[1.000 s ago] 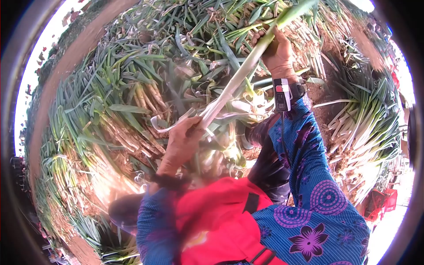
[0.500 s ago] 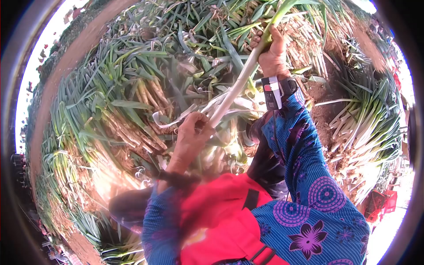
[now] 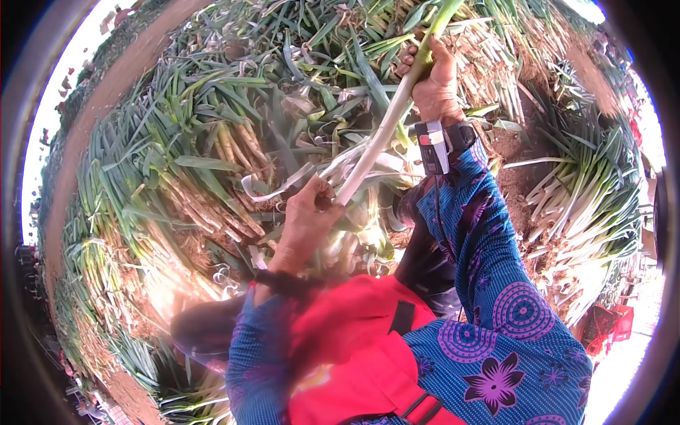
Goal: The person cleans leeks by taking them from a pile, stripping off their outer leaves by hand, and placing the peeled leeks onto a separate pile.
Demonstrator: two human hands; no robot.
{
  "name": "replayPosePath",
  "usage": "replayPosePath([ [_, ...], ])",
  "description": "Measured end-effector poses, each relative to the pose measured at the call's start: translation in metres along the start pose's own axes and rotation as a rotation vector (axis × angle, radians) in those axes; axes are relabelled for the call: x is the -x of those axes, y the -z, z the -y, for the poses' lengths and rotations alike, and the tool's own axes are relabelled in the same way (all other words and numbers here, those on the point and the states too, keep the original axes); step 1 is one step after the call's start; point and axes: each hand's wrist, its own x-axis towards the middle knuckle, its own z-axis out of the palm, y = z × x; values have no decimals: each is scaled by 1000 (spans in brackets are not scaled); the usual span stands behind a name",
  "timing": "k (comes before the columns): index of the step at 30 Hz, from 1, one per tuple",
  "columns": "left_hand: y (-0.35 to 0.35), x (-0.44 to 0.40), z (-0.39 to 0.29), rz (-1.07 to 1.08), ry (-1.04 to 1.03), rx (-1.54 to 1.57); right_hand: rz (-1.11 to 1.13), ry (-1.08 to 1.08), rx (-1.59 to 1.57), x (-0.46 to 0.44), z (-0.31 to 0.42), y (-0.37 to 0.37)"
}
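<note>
A long leek (image 3: 379, 138) with a white stem and green top slants across the middle of the view. My right hand (image 3: 435, 81) is wrapped round it where the white turns green. At its lower white end, my left hand (image 3: 308, 216) is closed with the fingers pinched against the stem; the root tip is hidden behind them. Loose pale strips of peeled leaf (image 3: 280, 190) curl beside my left fingers. Below the stem lies a heap of pale peelings (image 3: 354, 244), close to my knees.
Unpeeled leeks with brown-coated stems (image 3: 205, 202) lie in piles to the left. Green leaves (image 3: 319, 64) spread across the far side. Cleaned white leeks (image 3: 567, 205) are stacked on the right, with a red crate (image 3: 613, 326) behind them.
Both hands keep their hold on the leek. The stem and my right hand have shifted very slightly left; little else differs.
</note>
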Motion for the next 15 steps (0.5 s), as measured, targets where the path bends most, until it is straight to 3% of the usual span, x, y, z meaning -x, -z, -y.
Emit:
replayPosePath([
  [5,0,2,3,-99,-212,-291,-222,34,81,-2,1,3],
  [8,8,8,-2,-169,-285,-185,-366,85,92,-3,1,4],
  [11,23,14,7,-167,-135,441,-348,80,127,-4,4,15],
  [15,53,28,3,-199,-1,706,-378,-66,36,-22,8,34],
])
